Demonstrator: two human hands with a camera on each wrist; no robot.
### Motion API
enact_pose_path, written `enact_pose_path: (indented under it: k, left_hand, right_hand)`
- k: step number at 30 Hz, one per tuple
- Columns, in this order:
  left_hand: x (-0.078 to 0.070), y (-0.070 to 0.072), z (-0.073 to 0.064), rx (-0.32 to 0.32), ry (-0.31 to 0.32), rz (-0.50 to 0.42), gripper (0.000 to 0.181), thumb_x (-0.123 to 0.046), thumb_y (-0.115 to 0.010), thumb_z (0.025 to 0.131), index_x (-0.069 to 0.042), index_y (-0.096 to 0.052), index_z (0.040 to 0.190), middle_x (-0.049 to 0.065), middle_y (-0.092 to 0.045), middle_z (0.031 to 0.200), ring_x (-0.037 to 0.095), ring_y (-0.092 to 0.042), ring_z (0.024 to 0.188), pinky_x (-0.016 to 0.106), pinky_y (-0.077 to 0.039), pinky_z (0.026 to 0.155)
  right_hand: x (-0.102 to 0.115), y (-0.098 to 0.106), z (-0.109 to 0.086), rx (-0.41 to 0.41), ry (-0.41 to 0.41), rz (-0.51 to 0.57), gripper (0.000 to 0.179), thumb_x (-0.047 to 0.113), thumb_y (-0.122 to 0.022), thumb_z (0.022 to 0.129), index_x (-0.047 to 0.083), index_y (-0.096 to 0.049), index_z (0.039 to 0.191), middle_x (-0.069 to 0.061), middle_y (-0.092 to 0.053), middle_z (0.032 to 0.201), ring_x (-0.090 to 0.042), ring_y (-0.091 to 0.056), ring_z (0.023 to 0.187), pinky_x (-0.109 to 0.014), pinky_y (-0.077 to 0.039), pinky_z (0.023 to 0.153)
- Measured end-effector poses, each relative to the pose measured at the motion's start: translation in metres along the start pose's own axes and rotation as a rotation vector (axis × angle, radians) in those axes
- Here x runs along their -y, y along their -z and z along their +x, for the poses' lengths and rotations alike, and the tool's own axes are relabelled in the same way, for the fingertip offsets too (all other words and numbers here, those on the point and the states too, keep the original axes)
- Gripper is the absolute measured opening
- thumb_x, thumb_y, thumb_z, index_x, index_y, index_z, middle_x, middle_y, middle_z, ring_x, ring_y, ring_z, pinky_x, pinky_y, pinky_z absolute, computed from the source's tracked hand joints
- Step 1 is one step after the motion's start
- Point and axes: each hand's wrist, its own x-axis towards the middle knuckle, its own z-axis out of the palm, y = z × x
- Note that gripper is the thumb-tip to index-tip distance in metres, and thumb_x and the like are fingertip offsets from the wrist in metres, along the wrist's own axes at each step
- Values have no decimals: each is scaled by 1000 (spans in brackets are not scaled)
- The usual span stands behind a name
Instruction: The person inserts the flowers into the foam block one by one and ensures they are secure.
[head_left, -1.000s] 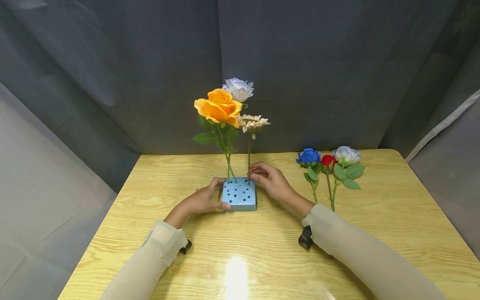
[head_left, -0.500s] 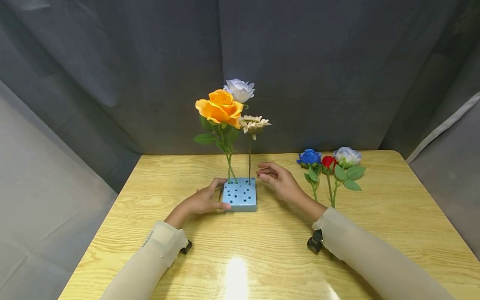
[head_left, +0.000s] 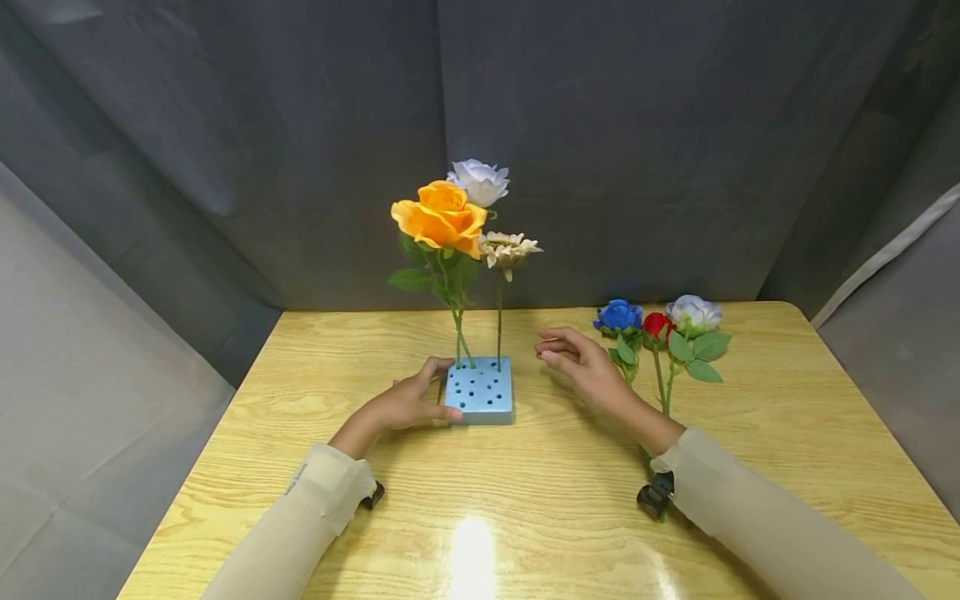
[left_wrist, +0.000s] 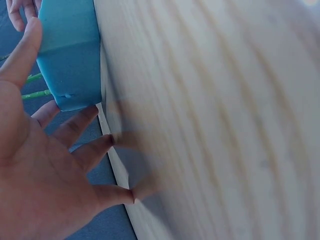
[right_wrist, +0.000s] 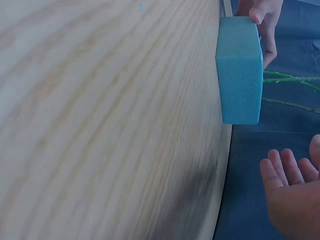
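A light blue foam block [head_left: 480, 393] dotted with holes sits on the table. My left hand [head_left: 405, 402] grips its left side, thumb at the front corner and a finger behind. An orange rose [head_left: 438, 218], a pale lilac-white rose [head_left: 480, 182] and a cream daisy-like flower [head_left: 507, 249] stand upright with stems in the block's back part. To the right, apart from the block, my right hand [head_left: 588, 371] hovers with loosely bent fingers and holds nothing. The right wrist view shows both the block [right_wrist: 241, 75] and that hand [right_wrist: 295, 200], palm partly visible.
At the right of the wooden table [head_left: 450, 517] lie a blue rose [head_left: 618, 316], a red rose [head_left: 657, 327] and a pale lilac-white rose [head_left: 693, 312], their stems toward me. My right forearm covers part of those stems. A dark grey curtain [head_left: 637, 167] hangs behind the table.
My right hand has let go of the cream flower's stem and moved right, away from the block. The flower stays upright. My left hand keeps its hold on the block.
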Motion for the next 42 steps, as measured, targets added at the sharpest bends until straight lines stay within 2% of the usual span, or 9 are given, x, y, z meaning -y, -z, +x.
enact_pose_path:
  k: [5,16,22,25,30,32,35,39,42]
  left_hand:
    - [2,0,1,2,6,4,96,-51,-76,91,-25,-18,163,12,-24,169,39,-26,154,73,3,118]
    - [3,1,1,-3,3,0,94,-51,-76,91,-26,-19,162,11,-25,169,39,-26,154,73,2,119]
    - [2,1,1,-1,6,1,95,-50,-76,91,-25,-19,162,12,-24,169,39,-26,154,72,2,119]
    - [2,1,1,-1,5,2,95,-50,-76,91,-24,-19,162,12,-25,169,40,-26,154,73,2,119]
    - [1,0,1,2,2,1,97,-51,-76,91,-23,-18,163,14,-25,169,41,-27,153,74,4,117]
    - [1,0,1,4,0,5,96,-51,-76,91,-23,-18,163,14,-25,169,41,-27,153,74,5,117]
    - [2,0,1,3,-9,10,96,-50,-76,92,-21,-18,163,14,-26,169,42,-27,153,75,6,116]
    - [2,1,1,1,-11,17,95,-50,-76,92,-22,-18,163,14,-25,169,42,-26,153,75,6,117]
    - [1,1,0,-3,-9,15,95,-49,-76,92,-21,-19,163,14,-26,169,42,-26,153,75,7,116]
  right_hand:
    - [-2,8,-7,2,-11,-12,43,15,-60,106,0,-51,145,-26,-62,135,-39,-63,123,-30,-55,99]
    - [-7,26,-27,-39,-55,-73,48,20,-63,105,-1,-50,146,-28,-58,139,-38,-60,127,-14,-50,95]
    - [-7,36,-39,-65,-67,-114,48,20,-62,106,-2,-49,147,-27,-58,140,-38,-59,128,-11,-48,94]
    - [-8,41,-45,-77,-77,-128,50,22,-61,106,-2,-48,148,-26,-58,141,-30,-60,127,-11,-49,94]
    - [-9,48,-54,-109,-92,-158,52,24,-61,106,-2,-47,149,-26,-57,141,-1,-58,117,-9,-48,93]
    - [-9,51,-58,-126,-96,-172,52,24,-61,106,-3,-47,148,-27,-57,141,7,-56,113,-9,-48,92]
    - [-7,54,-63,-151,-105,-187,51,23,-61,106,-4,-48,147,-28,-57,140,8,-56,111,-8,-48,91]
    - [-6,59,-70,-167,-110,-224,49,20,-61,106,-5,-48,146,-29,-58,138,-5,-61,114,-7,-48,89]
    - [-6,61,-74,-184,-99,-247,49,18,-63,105,-8,-50,144,-30,-60,135,-2,-61,112,-7,-48,88]
